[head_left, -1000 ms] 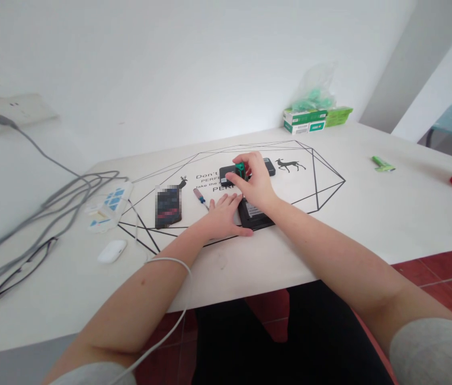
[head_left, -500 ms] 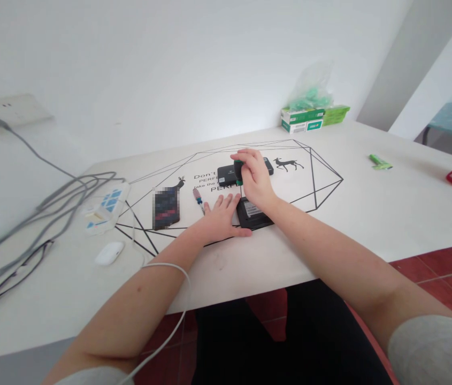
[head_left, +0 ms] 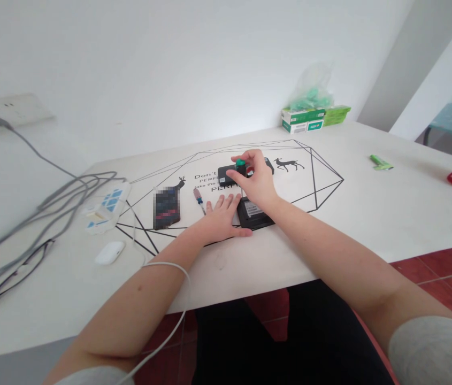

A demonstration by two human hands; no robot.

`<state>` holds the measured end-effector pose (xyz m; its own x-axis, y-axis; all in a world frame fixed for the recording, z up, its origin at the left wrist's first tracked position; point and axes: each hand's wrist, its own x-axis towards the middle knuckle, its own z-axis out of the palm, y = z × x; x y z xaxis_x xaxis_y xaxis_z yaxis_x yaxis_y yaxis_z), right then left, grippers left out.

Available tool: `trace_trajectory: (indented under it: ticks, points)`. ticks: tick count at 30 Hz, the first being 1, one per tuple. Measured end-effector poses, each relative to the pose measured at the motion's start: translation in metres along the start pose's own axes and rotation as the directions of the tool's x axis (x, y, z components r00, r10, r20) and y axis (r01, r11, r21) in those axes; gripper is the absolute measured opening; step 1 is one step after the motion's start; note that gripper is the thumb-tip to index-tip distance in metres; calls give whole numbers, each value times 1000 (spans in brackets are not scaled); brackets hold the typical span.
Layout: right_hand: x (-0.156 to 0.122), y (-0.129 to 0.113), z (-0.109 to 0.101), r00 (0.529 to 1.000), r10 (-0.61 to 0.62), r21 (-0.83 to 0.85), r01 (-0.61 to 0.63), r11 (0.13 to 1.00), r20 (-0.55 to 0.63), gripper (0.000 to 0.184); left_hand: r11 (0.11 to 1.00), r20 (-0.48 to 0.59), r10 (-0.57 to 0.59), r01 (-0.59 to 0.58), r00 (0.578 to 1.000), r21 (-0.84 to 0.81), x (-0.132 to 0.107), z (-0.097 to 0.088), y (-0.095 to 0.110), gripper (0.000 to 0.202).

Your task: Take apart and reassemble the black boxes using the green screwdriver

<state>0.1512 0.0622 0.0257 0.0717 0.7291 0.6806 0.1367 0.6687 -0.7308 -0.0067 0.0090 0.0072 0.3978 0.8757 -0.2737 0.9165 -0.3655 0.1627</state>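
Note:
My right hand (head_left: 258, 182) pinches the green-and-black handle of an upright screwdriver (head_left: 240, 167) between thumb and fingers. The screwdriver's tip is hard to make out. Just below stands a shallow black case (head_left: 245, 215) with a white label inside, partly covered by my right wrist. My left hand (head_left: 222, 218) lies flat with fingers spread at the case's left edge, thumb along its near corner. Behind the right hand a black box-shaped piece (head_left: 228, 175) with a small label lies on the table, its middle hidden. A second screwdriver (head_left: 198, 197) with a clear handle lies beside the left fingers.
A blurred-out dark phone-like object (head_left: 166, 208), a white earbud case (head_left: 109, 253), a clear plastic box (head_left: 107, 207), glasses (head_left: 17, 272) and grey cables (head_left: 61, 200) lie leftward. Green-white boxes (head_left: 303, 117) stand at the back. A white cable (head_left: 183, 270) crosses my left forearm.
My right hand's grip on the screwdriver has loosened and turned: the thumb now shows at the left, and the green handle top is uncovered. My left hand has stayed in place.

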Motion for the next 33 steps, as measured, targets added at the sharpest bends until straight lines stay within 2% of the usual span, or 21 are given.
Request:
trace_trajectory:
  ticks: [4,7,10,15,19,23,25,27,33]
  points:
    - [-1,4,0,1000,-15,-15,16,1000,23,30,1000,-2,7,-7,1000,-4,0,0,0,133]
    - [0,8,0,993,-122,-61,121,991,-11,26,1000,-4,11,-11,1000,-2,0,-1,0,133]
    - [3,13,-1,964,-259,-123,251,960,-53,31,1000,-7,1,-1,1000,13,0,0,1,130]
    - [6,16,-3,938,-339,-176,323,930,-71,37,1000,-14,7,-6,1000,18,0,0,1,129]
    - [3,10,-5,964,-263,-174,253,952,-33,33,1000,-10,5,-5,1000,17,0,0,0,130]
    - [0,4,-3,991,-131,-145,128,981,-13,17,1000,-11,13,-12,1000,15,0,1,-1,132]
    - [0,5,-1,997,-82,-131,81,988,-7,27,1000,-8,14,-14,1000,14,0,1,-1,133]
    - [0,8,1,997,-75,-130,73,989,-16,35,1000,-9,16,-16,1000,12,0,1,-2,133]
    - [1,13,1,991,-130,-159,124,979,-26,37,1000,-16,27,-27,999,10,0,1,-3,130]
